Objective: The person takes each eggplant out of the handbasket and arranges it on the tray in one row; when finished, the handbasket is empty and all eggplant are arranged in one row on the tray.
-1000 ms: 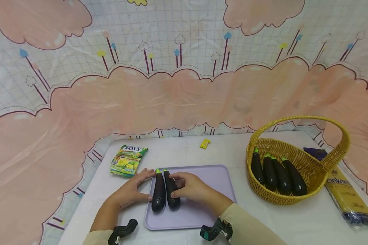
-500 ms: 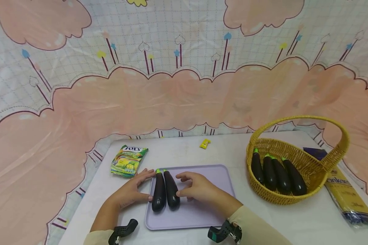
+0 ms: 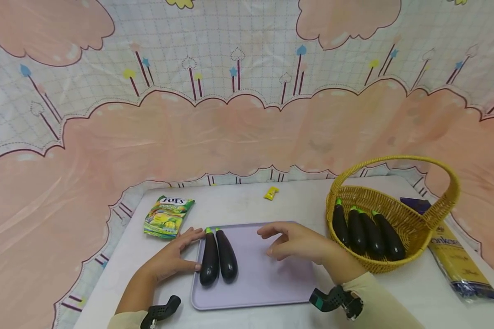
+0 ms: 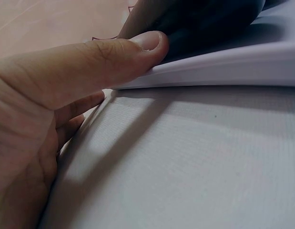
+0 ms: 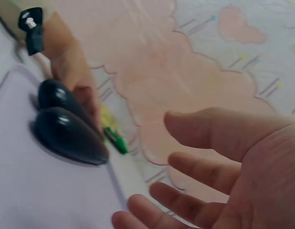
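Two dark purple eggplants with green stems lie side by side on the left part of a lilac tray [image 3: 267,292]: a left eggplant [image 3: 209,260] and a right eggplant [image 3: 227,258]. My left hand [image 3: 170,258] rests at the tray's left edge, fingers extended, its thumb on the rim beside the left eggplant. In the left wrist view the thumb [image 4: 147,45] lies on the tray rim. My right hand [image 3: 300,242] is over the right side of the tray, fingers loosely bent and holding nothing. The right wrist view shows its fingers [image 5: 204,167] spread apart.
A yellow wicker basket [image 3: 420,246] with several eggplants [image 3: 366,233] stands at the right. Beside it lies a yellow and blue packet [image 3: 459,262]. A green Fox's candy bag [image 3: 169,217] sits at the back left, and a small yellow wrapped candy [image 3: 271,193] behind the tray.
My right hand has let go of the right eggplant and moved right, away from it, over the tray. My left hand stays at the tray's left edge.
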